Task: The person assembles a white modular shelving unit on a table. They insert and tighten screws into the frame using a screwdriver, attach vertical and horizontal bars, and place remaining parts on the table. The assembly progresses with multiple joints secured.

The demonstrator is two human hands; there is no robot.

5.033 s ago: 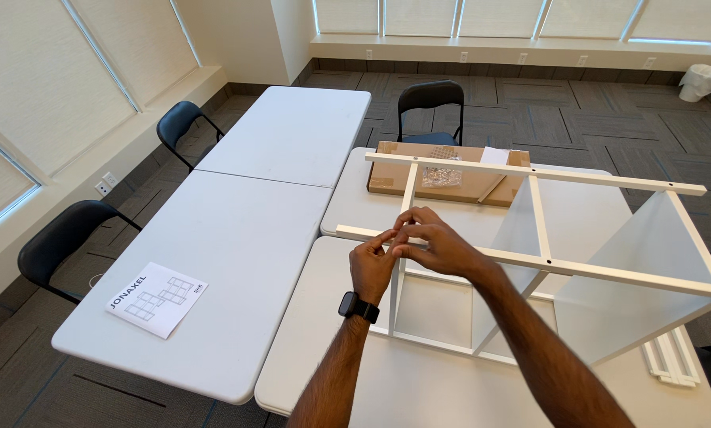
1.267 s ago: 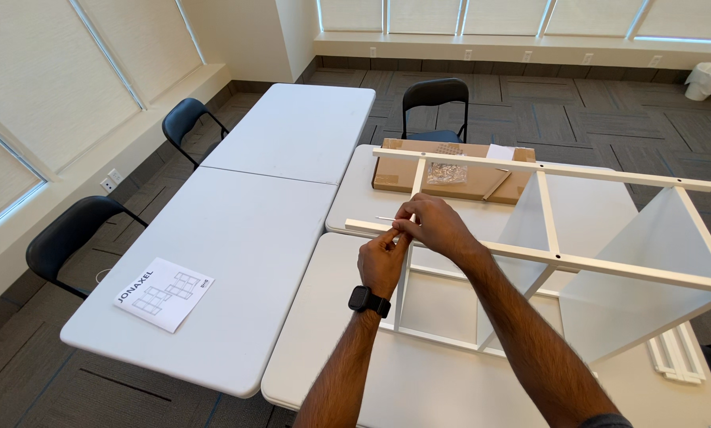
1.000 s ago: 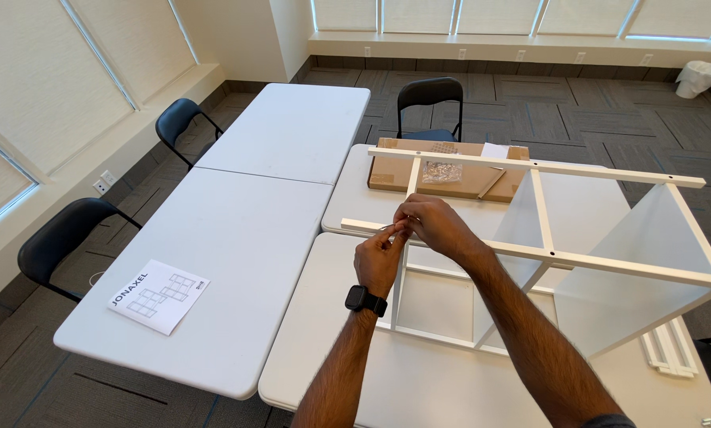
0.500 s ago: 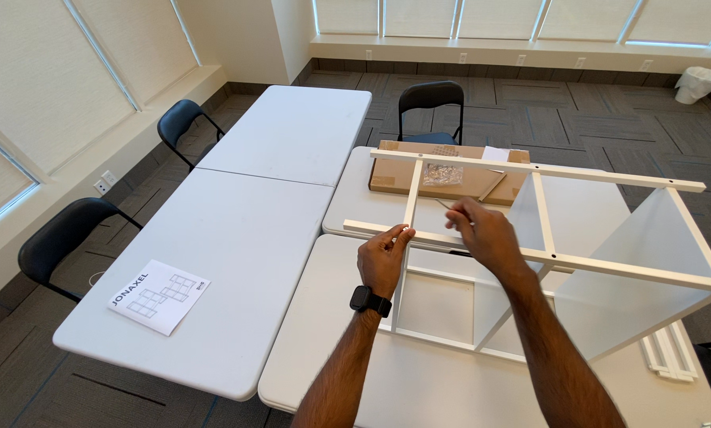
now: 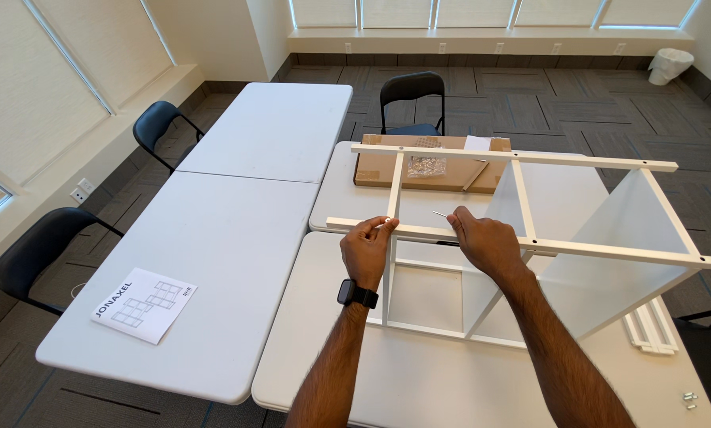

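I'm seeing both hands up at the near rail [image 5: 593, 251] of a white frame [image 5: 585, 261] that is standing on the desk [image 5: 419, 380]. My left hand [image 5: 369, 250] is curling in, thumb and forefinger pinching something small and white right at the joint where a cross-bar [image 5: 392, 194] is meeting the rail (too small to tell what it is). The other fingers are folding loosely under the rail. My right hand [image 5: 486, 240] is sitting just beside it along the same rail, fingers bent and resting over the top edge; a thin metal pin [image 5: 440, 213] is poking out just past its fingertips, and I cannot tell whether the hand is actually gripping it. A black watch [image 5: 358, 294] is riding on the left wrist.

Beyond the hands, a flat cardboard box [image 5: 430, 170] is lying under the far rail, with a clear bag of hardware [image 5: 426, 165] on it. Well off to the left of the left hand, a printed instruction sheet [image 5: 144, 304] is lying on the neighbouring white desk [image 5: 236, 230]. Far right of the right hand, white strips [image 5: 648, 329] are lying by the frame's solid panel [image 5: 617, 261].
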